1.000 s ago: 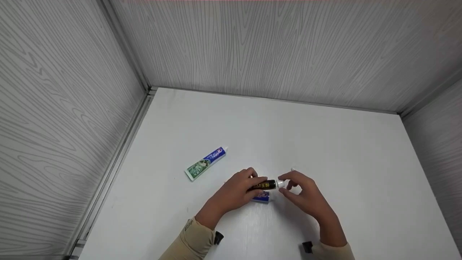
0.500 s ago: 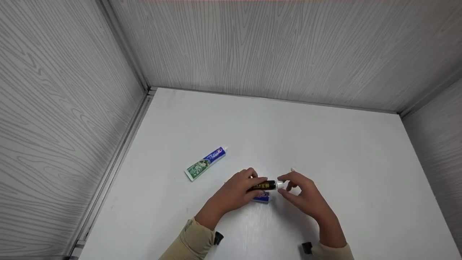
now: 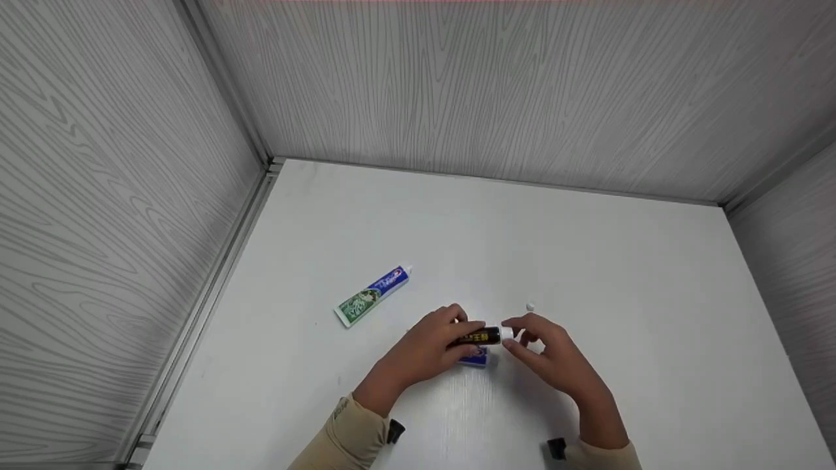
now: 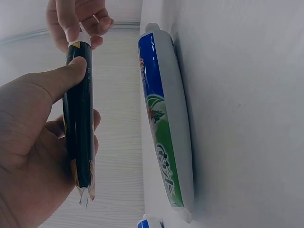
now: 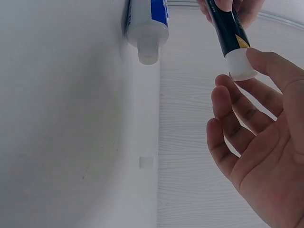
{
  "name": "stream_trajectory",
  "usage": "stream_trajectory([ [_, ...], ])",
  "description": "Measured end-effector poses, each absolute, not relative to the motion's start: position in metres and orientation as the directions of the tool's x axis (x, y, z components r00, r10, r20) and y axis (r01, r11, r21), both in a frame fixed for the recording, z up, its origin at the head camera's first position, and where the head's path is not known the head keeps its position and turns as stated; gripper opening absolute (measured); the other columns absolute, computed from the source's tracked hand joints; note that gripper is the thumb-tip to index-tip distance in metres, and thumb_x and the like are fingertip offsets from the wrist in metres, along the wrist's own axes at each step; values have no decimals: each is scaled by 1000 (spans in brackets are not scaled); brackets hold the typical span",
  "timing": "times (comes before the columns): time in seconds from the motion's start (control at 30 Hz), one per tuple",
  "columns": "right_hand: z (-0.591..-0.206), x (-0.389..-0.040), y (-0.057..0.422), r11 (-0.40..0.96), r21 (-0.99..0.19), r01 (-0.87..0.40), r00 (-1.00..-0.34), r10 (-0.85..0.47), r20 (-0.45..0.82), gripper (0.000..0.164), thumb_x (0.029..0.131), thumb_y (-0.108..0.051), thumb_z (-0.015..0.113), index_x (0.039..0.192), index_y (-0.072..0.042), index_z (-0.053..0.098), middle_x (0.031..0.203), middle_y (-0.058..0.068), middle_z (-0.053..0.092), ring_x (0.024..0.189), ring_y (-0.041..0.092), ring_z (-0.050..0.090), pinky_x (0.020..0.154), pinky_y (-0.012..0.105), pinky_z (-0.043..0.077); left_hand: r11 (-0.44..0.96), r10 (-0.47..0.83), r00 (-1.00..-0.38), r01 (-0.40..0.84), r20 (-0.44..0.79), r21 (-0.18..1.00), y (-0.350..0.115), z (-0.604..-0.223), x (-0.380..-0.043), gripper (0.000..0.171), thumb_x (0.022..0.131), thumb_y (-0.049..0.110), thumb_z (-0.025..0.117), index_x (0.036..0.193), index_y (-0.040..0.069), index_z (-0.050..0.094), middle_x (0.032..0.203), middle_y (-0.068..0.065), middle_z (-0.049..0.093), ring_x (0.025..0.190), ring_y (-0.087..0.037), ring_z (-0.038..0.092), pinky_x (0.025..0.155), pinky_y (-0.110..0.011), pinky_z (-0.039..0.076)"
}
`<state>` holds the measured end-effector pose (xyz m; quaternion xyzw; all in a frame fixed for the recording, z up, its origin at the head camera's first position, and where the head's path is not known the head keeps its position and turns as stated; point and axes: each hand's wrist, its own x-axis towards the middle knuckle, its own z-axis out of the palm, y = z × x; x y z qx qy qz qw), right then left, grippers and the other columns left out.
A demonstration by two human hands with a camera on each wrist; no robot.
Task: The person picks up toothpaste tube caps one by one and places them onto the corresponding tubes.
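My left hand grips a black toothpaste tube with yellow lettering, thumb along one side and fingers behind. The tube lies roughly level in the head view, its white cap pointing right. Thumb and forefinger of my right hand pinch that cap; the other fingers curve loosely below it in the right wrist view. Under the held tube a blue and green toothpaste tube lies on the table, mostly hidden by my left hand in the head view. Its pale nozzle end faces right.
Another blue and green toothpaste tube lies slanted on the white table, left of my hands. A small white piece, like a cap, rests just beyond my right hand. Wood-grain panels border the table at the back and sides.
My right fingers shift slightly at the cap, and the right hand sits a touch lower, showing more of the small white piece. The left hand and the lying tubes stay put.
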<state>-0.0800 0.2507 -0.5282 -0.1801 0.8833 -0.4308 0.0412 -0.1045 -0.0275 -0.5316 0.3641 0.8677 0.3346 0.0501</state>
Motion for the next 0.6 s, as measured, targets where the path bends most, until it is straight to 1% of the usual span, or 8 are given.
stream_trajectory([
  [0.2, -532, -80, 251, 575, -786, -227, -935, -353, 12, 28, 105, -37, 69, 130, -25, 73, 117, -10, 71, 96, 11, 65, 86, 39, 56, 507, 671, -723, 608, 162, 611, -27, -533, -104, 44, 106, 33, 67, 149, 22, 64, 120, -1, 60, 105, -14, 56, 95, -33, 52],
  [0.4, -533, -81, 251, 585, -790, -182, -939, -342, -37, 27, 107, -44, 63, 127, -29, 74, 120, -14, 71, 104, 12, 67, 91, 40, 56, 497, 677, -716, 616, 170, 611, -26, -535, -104, 43, 106, 30, 68, 148, 20, 65, 120, -2, 61, 105, -14, 58, 96, -33, 52],
  [0.5, -534, -81, 251, 592, -789, -165, -941, -335, -55, 30, 109, -46, 59, 128, -28, 74, 123, -13, 72, 109, 13, 67, 94, 40, 55, 495, 675, -718, 612, 171, 617, -26, -534, -104, 44, 106, 29, 68, 148, 20, 65, 120, -2, 61, 105, -14, 58, 96, -33, 52],
  [0.53, -534, -81, 251, 593, -790, -158, -942, -332, -60, 32, 109, -46, 58, 130, -26, 73, 124, -11, 72, 110, 14, 66, 93, 39, 55, 496, 674, -718, 611, 170, 617, -26, -534, -104, 44, 106, 30, 68, 148, 20, 65, 120, -2, 61, 105, -14, 58, 96, -33, 52],
  [0.6, -534, -81, 251, 592, -794, -142, -943, -324, -72, 38, 110, -46, 56, 135, -22, 71, 126, -7, 72, 106, 19, 68, 88, 37, 55, 497, 674, -719, 611, 169, 616, -26, -534, -104, 43, 106, 30, 68, 148, 20, 65, 120, -2, 61, 106, -14, 58, 96, -33, 52],
])
